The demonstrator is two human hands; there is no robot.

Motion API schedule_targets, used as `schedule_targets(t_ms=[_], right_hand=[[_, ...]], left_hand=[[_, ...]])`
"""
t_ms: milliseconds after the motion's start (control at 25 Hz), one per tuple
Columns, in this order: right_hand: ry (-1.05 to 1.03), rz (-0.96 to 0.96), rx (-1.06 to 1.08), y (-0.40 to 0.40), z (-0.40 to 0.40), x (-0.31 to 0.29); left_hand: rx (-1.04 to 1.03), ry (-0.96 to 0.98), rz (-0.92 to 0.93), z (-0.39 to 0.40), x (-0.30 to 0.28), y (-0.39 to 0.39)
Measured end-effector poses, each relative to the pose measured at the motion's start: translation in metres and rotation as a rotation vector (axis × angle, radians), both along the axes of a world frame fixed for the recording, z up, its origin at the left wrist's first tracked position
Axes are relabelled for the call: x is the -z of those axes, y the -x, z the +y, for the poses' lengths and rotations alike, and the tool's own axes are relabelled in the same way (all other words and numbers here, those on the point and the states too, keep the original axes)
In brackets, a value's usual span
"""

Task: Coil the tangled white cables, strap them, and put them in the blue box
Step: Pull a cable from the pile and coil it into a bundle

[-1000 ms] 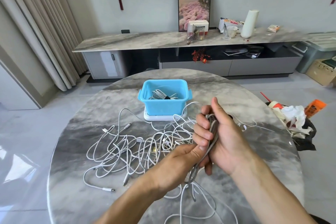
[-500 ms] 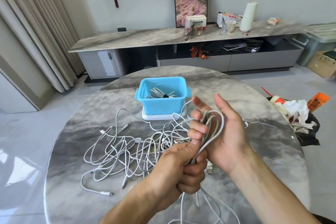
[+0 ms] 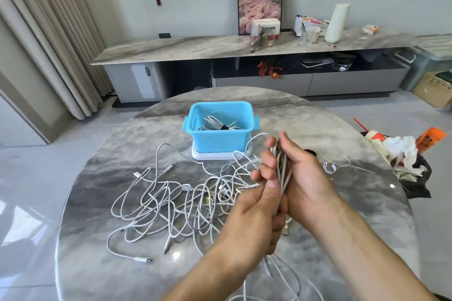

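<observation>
A coiled white cable stands upright between my hands, above the table's right half. My right hand grips its upper loops, fingers curled round them. My left hand holds the coil's lower part, thumb pressed against the strands. Loose cable tails hang below my hands. A tangled pile of white cables lies on the table to the left. The blue box stands behind it on a white lid, with one strapped white coil inside.
The round marble table fills the foreground. A small white strap loop lies right of my hands. A black bag of rubbish sits on the floor at the right. A long sideboard runs along the far wall.
My left hand has slid up the coil, and my right hand's fingers have closed round the loops, pressing them into a narrower bundle. The view has tilted down slightly.
</observation>
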State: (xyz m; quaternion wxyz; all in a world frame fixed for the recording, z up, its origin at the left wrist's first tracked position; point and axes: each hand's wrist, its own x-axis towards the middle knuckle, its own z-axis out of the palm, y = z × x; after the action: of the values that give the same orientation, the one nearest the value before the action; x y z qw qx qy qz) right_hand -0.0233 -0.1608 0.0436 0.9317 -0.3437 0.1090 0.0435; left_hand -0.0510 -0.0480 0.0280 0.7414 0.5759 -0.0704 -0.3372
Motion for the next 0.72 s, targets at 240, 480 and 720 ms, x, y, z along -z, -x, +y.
schedule_targets(t_ms=[240, 480, 720], right_hand=[[-0.065, -0.025, -0.024, 0.004, -0.008, -0.002], [0.430, -0.165, -0.172, 0.000, -0.026, -0.007], [0.429, -0.280, -0.282, 0.010, -0.029, -0.007]], left_hand=[[0.019, 0.119, 0.093, 0.005, -0.001, -0.002], [-0.032, 0.061, -0.007, 0.017, -0.005, -0.016], [-0.017, 0.042, -0.075, 0.023, -0.007, -0.014]])
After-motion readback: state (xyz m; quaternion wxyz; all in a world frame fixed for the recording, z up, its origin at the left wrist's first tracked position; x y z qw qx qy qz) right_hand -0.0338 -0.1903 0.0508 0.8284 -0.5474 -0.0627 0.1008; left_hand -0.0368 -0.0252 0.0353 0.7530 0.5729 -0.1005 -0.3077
